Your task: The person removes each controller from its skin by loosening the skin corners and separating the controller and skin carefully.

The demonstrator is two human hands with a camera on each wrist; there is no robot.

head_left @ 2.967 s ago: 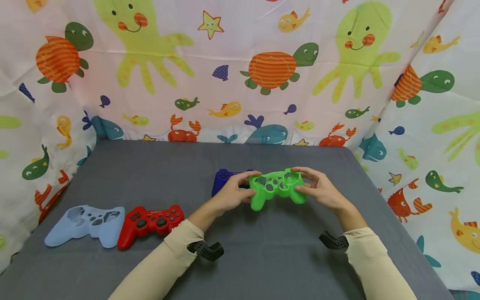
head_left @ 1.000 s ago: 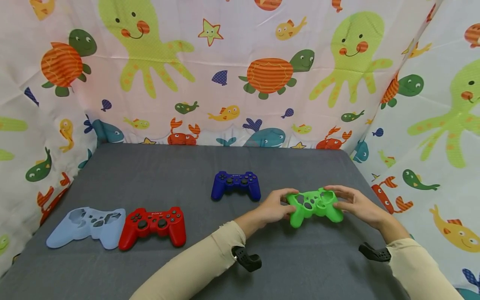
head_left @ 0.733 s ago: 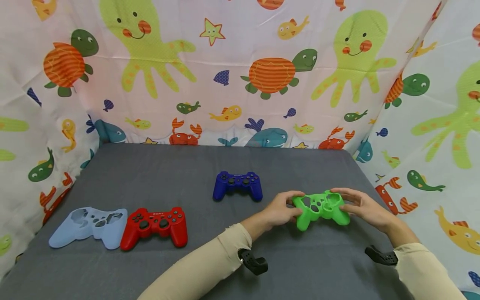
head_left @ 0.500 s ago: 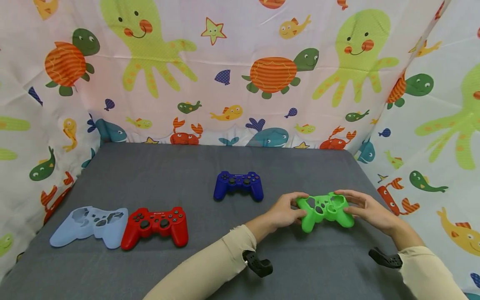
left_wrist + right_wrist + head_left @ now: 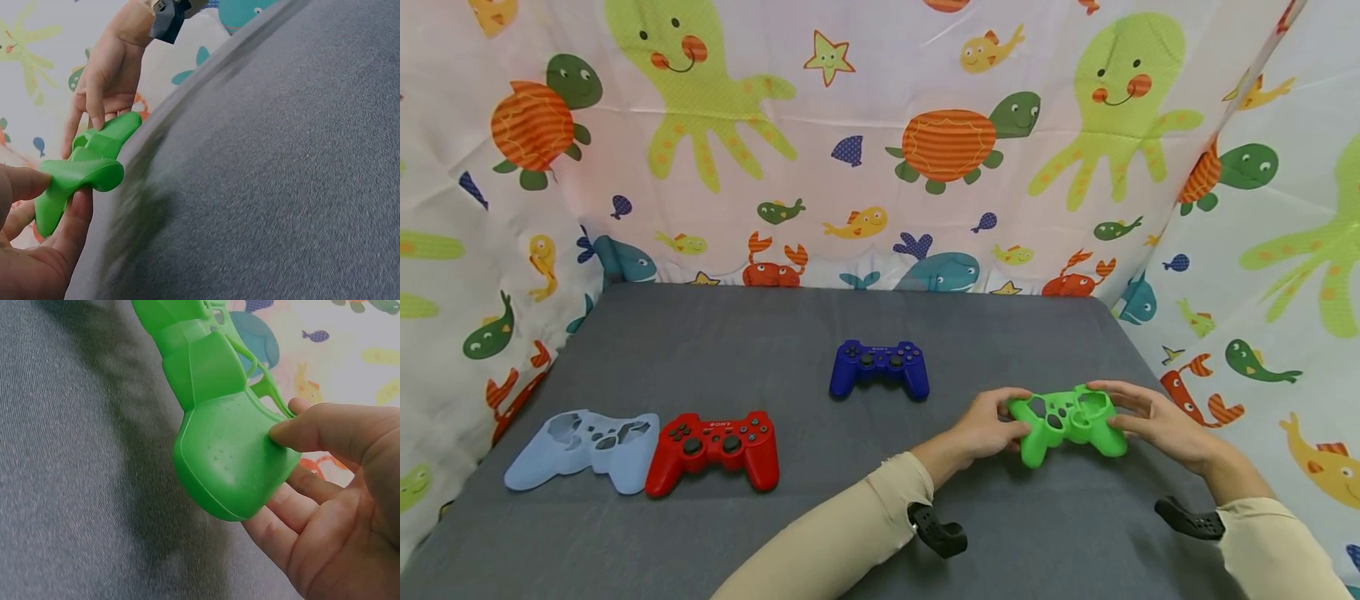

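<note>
A bright green silicone controller cover (image 5: 1060,421) with cut-out holes is held up over the right part of the table. My left hand (image 5: 987,427) pinches its left end between thumb and fingers, and my right hand (image 5: 1157,423) pinches its right end. In the left wrist view the green cover (image 5: 81,165) hangs above the cloth, casting a shadow. The right wrist view has the right thumb pressing on the cover's rounded grip (image 5: 231,456), fingers behind it. Near the table's middle lies a blue game controller (image 5: 880,368).
At the left, a pale blue controller cover (image 5: 583,450) lies right beside a red game controller (image 5: 713,450). The grey cloth-covered table (image 5: 730,333) is bounded behind and at the sides by a printed curtain (image 5: 880,167).
Both hands have carried the green cover from in front of the blue controller to the right and slightly nearer, uncovering the blue controller. The other controllers and the pale blue cover stay put.
</note>
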